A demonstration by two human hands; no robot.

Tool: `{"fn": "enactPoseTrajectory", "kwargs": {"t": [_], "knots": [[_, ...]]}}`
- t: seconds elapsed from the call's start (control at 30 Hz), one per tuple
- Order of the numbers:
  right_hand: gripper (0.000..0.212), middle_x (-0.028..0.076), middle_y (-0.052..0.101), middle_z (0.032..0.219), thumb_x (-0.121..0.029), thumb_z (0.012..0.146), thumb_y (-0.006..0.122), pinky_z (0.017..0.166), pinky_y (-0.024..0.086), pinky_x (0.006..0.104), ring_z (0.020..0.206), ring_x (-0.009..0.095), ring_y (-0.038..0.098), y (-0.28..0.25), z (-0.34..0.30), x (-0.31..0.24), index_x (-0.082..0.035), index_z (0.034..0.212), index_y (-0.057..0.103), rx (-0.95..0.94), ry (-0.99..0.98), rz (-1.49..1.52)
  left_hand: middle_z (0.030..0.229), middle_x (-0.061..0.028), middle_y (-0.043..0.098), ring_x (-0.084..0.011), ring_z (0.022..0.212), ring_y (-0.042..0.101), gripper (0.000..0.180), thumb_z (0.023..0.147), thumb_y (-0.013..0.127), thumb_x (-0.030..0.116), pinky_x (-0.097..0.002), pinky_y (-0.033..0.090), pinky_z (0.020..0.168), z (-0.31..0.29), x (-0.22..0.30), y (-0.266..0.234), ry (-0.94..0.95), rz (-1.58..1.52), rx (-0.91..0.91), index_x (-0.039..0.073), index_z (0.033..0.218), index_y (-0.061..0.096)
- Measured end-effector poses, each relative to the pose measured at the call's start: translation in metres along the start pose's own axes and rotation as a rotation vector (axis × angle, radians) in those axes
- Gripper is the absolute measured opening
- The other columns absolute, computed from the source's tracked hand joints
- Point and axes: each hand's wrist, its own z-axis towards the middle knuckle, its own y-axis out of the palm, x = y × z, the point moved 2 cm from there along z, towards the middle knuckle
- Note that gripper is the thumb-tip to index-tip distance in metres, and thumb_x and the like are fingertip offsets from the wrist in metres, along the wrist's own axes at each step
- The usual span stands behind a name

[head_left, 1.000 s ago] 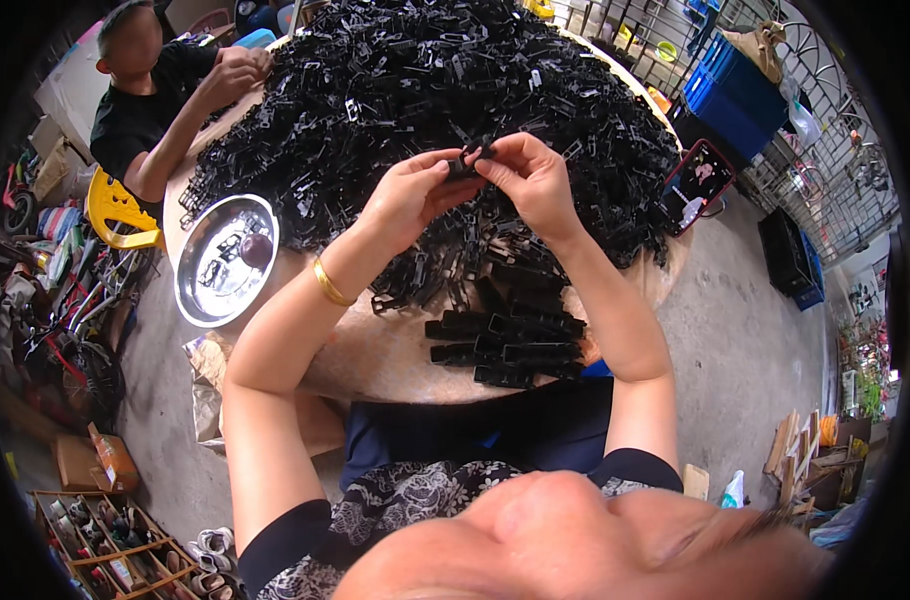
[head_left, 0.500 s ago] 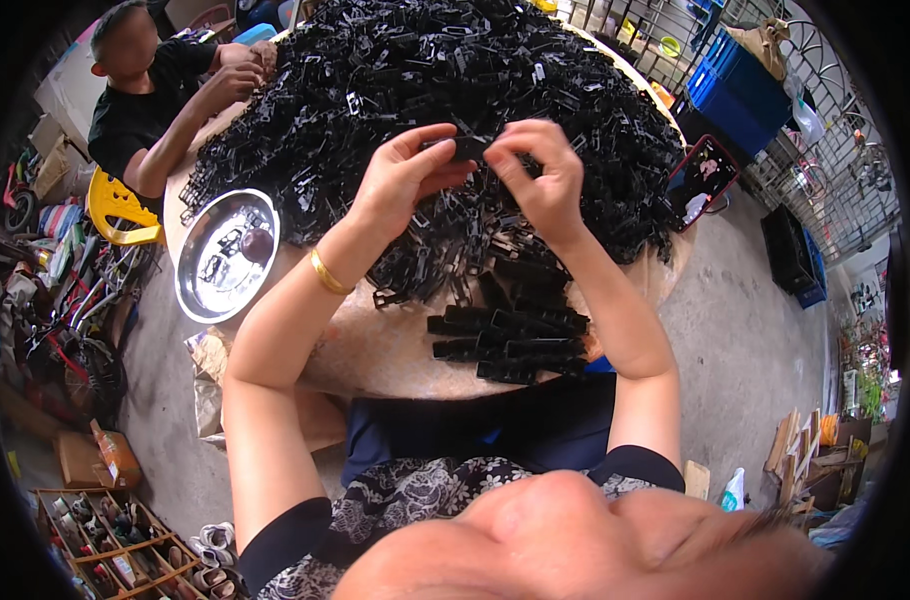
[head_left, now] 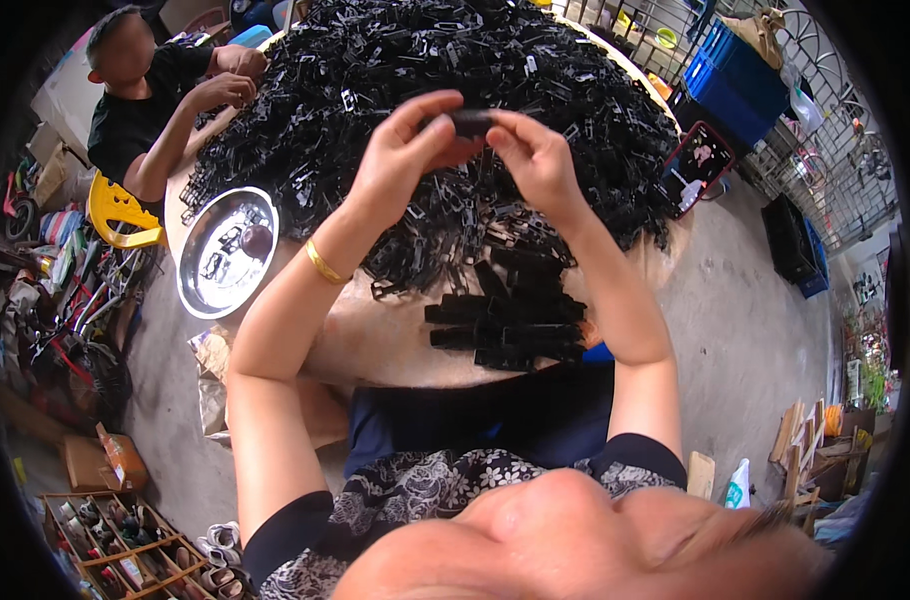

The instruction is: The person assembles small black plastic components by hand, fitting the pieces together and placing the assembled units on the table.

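Above the front of a big heap of small black plastic parts (head_left: 375, 60), I hold a short dark piece (head_left: 472, 123) between my two hands. My left hand (head_left: 410, 145), with a gold bangle on its wrist, grips one end between thumb and fingers. The other end is pinched by the thumb and forefinger of my right hand (head_left: 537, 165). Motion blurs the piece, so its exact kind cannot be made out. Nearer to me, several black bundles of stacked parts (head_left: 505, 330) lie side by side on the table (head_left: 375, 350).
A shiny metal bowl (head_left: 210, 290) with a few black parts and a dark round object stands at left. A phone (head_left: 697, 170) leans at the heap's right edge. Across on the left, another person (head_left: 145, 100) handles parts. A yellow plastic stool (head_left: 120, 212) and blue crates (head_left: 735, 85) flank the table.
Both hands have moved slightly up and closer together, and my right fingers now close on the end of the dark piece. The other person's hands have shifted a little.
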Motion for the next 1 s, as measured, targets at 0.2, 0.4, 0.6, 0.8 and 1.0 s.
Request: {"fn": "enactPoseTrajectory", "kwargs": {"t": [0.2,0.4,0.6,0.8,1.0], "knots": [[0.052,0.013,0.046,0.13,-0.031,0.094,0.047,0.101,0.036,0.0389,0.121,0.025,0.044,0.003,-0.028,-0.055,-0.003,0.135,0.033,-0.21,0.211,1.1,0.105,-0.0147,0.058,-0.0262,0.091,0.062,0.031,0.093,0.047,0.018,-0.0346,0.052,0.08,0.104,0.096,-0.009,0.388,-0.124,0.17,-0.003,0.117,0.047],[0.054,0.015,0.044,0.131,-0.032,0.095,0.039,0.104,0.029,0.0364,0.124,0.023,0.041,0.114,-0.076,-0.127,0.002,0.136,0.028,-0.331,0.508,1.484,0.08,-0.0187,0.063,-0.0262,0.055,0.063,0.025,0.094,0.046,0.022,-0.0294,0.053,0.044,0.201,0.16,-0.011,0.476,-0.33,0.532,-0.001,0.103,0.048],[0.055,0.005,0.055,0.114,-0.049,0.089,0.05,0.091,0.042,0.0305,0.105,0.014,0.052,0.129,-0.144,-0.182,-0.004,0.121,0.047,-0.336,0.838,1.757,0.077,-0.0168,0.061,-0.027,0.054,0.063,0.025,0.093,0.047,0.024,-0.0314,0.053,0.042,0.206,0.144,-0.016,0.404,-0.248,0.767,0.0,0.096,0.051],[0.047,0.011,0.05,0.123,-0.037,0.09,0.052,0.093,0.042,0.0348,0.11,0.02,0.05,0.11,-0.196,-0.193,-0.003,0.121,0.047,-0.47,0.464,1.357,0.076,-0.0162,0.062,-0.0246,0.052,0.062,0.025,0.093,0.047,0.024,-0.0308,0.053,0.043,0.214,0.134,-0.038,0.367,-0.258,0.652,0.0,0.096,0.054],[0.04,0.017,0.054,0.119,-0.026,0.087,0.055,0.091,0.044,0.0375,0.108,0.027,0.053,0.065,-0.231,-0.162,-0.002,0.118,0.05,-0.916,-0.19,0.758,0.082,-0.0146,0.064,-0.0235,0.064,0.063,0.02,0.093,0.045,0.015,-0.031,0.054,0.055,0.172,0.093,-0.039,0.196,-0.161,0.462,-0.001,0.097,0.056]]}}
